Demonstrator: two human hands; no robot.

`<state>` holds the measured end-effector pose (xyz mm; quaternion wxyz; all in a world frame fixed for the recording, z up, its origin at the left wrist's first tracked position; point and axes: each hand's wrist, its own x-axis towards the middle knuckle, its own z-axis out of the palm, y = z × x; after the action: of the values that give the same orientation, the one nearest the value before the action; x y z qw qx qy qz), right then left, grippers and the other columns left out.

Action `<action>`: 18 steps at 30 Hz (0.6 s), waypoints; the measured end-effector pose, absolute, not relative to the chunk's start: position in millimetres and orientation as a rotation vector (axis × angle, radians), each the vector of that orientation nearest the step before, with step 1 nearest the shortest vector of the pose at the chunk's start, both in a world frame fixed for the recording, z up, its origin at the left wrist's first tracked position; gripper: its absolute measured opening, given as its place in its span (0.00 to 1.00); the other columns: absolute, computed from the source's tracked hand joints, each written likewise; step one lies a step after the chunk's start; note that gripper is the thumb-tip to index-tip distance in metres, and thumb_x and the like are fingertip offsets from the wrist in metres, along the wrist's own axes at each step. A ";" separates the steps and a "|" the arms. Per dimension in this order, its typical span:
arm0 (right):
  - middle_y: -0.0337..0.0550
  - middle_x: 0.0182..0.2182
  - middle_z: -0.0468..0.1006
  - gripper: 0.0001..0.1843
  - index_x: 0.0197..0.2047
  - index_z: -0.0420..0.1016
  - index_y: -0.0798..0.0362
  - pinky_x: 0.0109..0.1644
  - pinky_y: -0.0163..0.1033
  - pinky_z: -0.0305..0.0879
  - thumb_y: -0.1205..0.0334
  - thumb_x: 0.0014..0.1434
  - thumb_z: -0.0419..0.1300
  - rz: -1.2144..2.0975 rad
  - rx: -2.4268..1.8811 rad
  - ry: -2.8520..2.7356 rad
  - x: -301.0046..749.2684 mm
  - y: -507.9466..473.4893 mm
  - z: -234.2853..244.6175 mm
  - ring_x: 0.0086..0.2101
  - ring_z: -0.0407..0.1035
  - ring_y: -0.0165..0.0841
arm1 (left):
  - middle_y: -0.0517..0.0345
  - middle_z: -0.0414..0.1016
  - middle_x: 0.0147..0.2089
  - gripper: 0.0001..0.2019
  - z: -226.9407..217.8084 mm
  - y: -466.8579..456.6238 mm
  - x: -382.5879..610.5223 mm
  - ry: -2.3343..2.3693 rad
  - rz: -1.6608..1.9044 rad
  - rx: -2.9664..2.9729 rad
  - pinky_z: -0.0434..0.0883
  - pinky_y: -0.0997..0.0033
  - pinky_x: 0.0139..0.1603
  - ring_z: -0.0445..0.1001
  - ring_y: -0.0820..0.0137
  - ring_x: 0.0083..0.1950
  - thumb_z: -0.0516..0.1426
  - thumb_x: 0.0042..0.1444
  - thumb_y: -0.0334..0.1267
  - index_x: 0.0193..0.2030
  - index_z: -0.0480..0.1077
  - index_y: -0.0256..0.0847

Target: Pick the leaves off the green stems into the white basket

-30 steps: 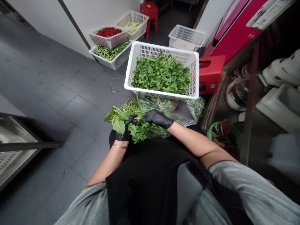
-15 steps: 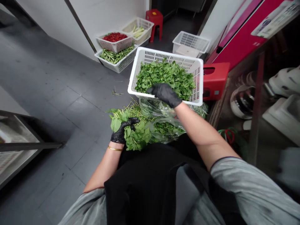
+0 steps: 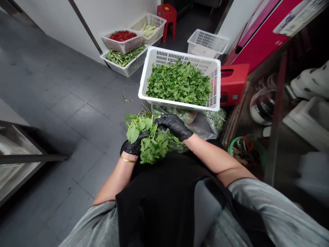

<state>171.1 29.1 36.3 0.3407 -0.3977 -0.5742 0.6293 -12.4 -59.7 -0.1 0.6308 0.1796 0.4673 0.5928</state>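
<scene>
My left hand [image 3: 133,145], black-gloved, is closed around a bunch of leafy greens [image 3: 153,148] in front of my apron. The leaves spill out on both sides of the fist. My right hand [image 3: 175,126], also gloved in black, is at the top of the bunch, its fingertips pinched on the stems; the exact grip is partly hidden by leaves. Just beyond the hands stands a white slotted basket [image 3: 180,103] with a heap of picked green leaves [image 3: 180,84] in it. Clear plastic bags [image 3: 205,128] with more greens lie below its near side.
A red stool [image 3: 235,84] sits against the basket's right side. Farther back are baskets of red chillies [image 3: 122,35] and cut green vegetables [image 3: 124,57], another white basket [image 3: 207,41] and a second red stool [image 3: 167,17]. A metal shelf [image 3: 279,120] stands at right.
My right hand has left the basket of leaves and come back toward me to the bunch in my left hand. The left hand keeps its hold on the greens.
</scene>
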 end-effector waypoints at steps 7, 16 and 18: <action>0.36 0.18 0.72 0.27 0.22 0.74 0.54 0.26 0.35 0.60 0.38 0.50 0.72 1.634 -1.077 -1.367 168.5 28.5 44.9 0.19 0.61 0.25 | 0.55 0.85 0.37 0.15 -2.2 -63.6 -13.1 1.102 1.361 0.452 0.84 0.52 0.46 0.84 0.50 0.46 0.75 0.41 0.33 0.38 0.82 0.44; 0.36 0.19 0.73 0.26 0.24 0.72 0.53 0.29 0.35 0.64 0.39 0.51 0.71 1.568 -1.008 -1.423 167.5 34.0 46.6 0.22 0.65 0.26 | 0.50 0.86 0.46 0.20 8.0 -70.4 -11.3 1.007 1.281 0.451 0.82 0.47 0.53 0.83 0.47 0.55 0.74 0.46 0.35 0.48 0.81 0.44; 0.37 0.21 0.74 0.26 0.25 0.73 0.54 0.31 0.34 0.65 0.38 0.50 0.72 1.594 -0.998 -1.436 162.6 30.6 44.7 0.23 0.66 0.27 | 0.50 0.86 0.50 0.23 8.7 -70.4 -5.6 1.009 1.296 0.451 0.82 0.46 0.54 0.82 0.47 0.58 0.75 0.44 0.36 0.49 0.81 0.48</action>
<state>162.6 30.6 44.7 0.3781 -0.3906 -0.5619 0.6235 -5.6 -70.4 8.7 0.6587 0.1994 0.4455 0.5726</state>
